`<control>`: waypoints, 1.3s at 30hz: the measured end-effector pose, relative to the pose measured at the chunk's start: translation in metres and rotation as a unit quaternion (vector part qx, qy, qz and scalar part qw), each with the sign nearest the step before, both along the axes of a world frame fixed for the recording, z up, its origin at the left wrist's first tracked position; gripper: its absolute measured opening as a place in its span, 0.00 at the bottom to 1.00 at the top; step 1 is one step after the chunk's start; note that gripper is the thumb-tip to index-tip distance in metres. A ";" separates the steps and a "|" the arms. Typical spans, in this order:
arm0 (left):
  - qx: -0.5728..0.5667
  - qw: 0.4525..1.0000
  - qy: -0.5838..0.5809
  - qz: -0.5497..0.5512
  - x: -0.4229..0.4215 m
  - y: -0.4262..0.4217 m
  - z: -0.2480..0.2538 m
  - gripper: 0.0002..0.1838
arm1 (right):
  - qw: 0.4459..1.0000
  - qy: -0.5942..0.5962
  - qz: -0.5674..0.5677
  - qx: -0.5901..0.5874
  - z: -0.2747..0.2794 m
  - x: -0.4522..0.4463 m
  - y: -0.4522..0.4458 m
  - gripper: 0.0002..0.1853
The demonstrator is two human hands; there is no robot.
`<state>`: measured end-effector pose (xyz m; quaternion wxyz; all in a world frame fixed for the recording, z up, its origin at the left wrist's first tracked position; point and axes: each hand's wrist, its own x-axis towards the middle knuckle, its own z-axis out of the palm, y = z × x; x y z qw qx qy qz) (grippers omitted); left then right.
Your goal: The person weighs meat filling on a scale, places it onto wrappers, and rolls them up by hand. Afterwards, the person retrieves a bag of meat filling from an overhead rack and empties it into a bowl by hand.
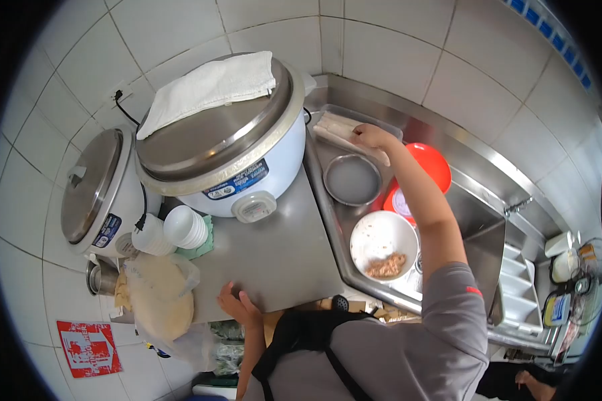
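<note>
My right hand [371,137] reaches to the back of the sink counter, its fingers on pale long pieces [338,128] in a clear tray. Whether the fingers grip a piece is too small to tell. Just in front of that hand stands a round metal bowl [352,180] of greyish liquid. Nearer to me a white bowl [374,235] holds some light brown food [386,266]. My left hand [239,303] rests at the front edge of the steel table [274,250], fingers apart and holding nothing.
A large rice cooker [267,177] with a white cloth [207,90] on its lid stands at the back, a second cooker [90,187] to its left. Stacked white cups [184,227] and a plastic bag [157,294] lie at left. Red plates [428,167] are beneath my right arm. A co-worker's hand [534,386] shows at lower right.
</note>
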<state>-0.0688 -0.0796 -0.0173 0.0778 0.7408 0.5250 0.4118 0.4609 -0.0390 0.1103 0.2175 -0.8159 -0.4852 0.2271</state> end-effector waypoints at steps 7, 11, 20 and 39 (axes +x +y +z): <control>0.006 0.998 0.054 0.027 0.005 0.002 0.001 0.24 | 0.992 -0.070 -0.057 0.089 -0.094 0.083 0.100 0.25; -0.003 0.997 0.065 0.033 0.008 0.002 0.005 0.27 | 0.987 -0.101 -0.075 0.103 -0.100 0.103 0.122 0.24; -0.041 0.997 0.062 0.024 0.004 0.005 0.003 0.26 | 0.972 -0.215 -0.082 0.056 -0.138 0.151 0.145 0.21; -0.039 0.998 0.043 0.014 -0.001 0.005 -0.005 0.24 | 0.885 -0.422 -0.193 -0.049 -0.130 0.155 0.106 0.12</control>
